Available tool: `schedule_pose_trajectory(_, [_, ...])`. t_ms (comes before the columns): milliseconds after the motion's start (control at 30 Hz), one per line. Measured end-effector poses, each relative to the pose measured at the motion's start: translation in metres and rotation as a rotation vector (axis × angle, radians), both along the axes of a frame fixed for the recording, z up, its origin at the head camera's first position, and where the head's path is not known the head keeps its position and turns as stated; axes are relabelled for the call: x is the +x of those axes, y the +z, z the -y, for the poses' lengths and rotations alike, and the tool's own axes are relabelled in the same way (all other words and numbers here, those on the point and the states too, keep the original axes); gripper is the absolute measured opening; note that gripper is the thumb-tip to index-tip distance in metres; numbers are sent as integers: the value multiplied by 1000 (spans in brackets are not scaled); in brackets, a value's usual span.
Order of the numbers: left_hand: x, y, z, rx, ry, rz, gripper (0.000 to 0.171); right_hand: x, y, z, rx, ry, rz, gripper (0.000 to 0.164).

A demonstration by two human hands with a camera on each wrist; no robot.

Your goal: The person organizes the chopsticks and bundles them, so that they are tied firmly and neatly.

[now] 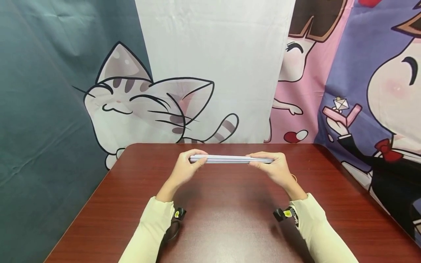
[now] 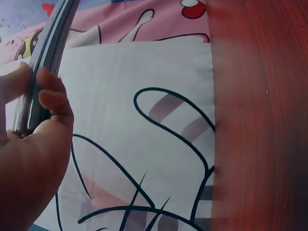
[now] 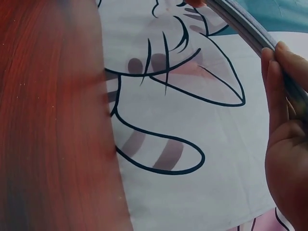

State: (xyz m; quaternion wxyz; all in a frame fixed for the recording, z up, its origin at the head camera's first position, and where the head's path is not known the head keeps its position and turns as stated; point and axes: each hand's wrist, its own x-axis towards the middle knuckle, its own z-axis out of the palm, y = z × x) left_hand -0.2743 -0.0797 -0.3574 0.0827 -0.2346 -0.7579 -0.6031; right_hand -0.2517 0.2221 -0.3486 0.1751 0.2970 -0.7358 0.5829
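Observation:
A thin, flat white layered stack [image 1: 227, 159] is held level above the table, seen edge-on, so its broad face is hidden and its kind cannot be told. At its left end my left hand [image 1: 184, 168] pinches it between thumb and fingers. My right hand [image 1: 275, 168] grips the other end the same way. From the left wrist, the greyish layered edge of the stack [image 2: 54, 43] runs up from the curled fingers. In the right wrist view the stack [image 3: 248, 26] slants from upper left down into the right hand [image 3: 288, 159].
Beneath the hands lies a reddish-brown wooden table [image 1: 227, 208] with rounded far corners. Behind it hangs a cloth backdrop [image 1: 213, 44] with a cartoon cat and cartoon people. Small black cameras are strapped at both wrists, by the cream sleeves [image 1: 149, 223].

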Motion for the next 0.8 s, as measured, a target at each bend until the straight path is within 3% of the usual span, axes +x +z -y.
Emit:
schedule_pose_trajectory(100, [-10,-11,3,4,-26,40,19,1,0,1,9,-3,3,23])
schedule_pose_trajectory(200, [-12,-14,4,25,-41,54,20,1,0,2,4,-3,6,22])
schedule_pose_trajectory(367, [-12,-17,2,48,20,-10,23,1,-1,3,0,-7,19,21])
schedule_pose_trajectory(500, [-10,-17,0,-76,143,-223,21,-3,-5,1,-8,-17,23,21])
schedule_pose_trajectory(700, [-8,-15,-5,-496,407,-682,25,-16,-18,-6,-53,-16,27,23])
schedule_pose_trajectory(800, [-5,-14,-7,-617,502,-827,30,-18,-19,-7,-81,11,25,23])
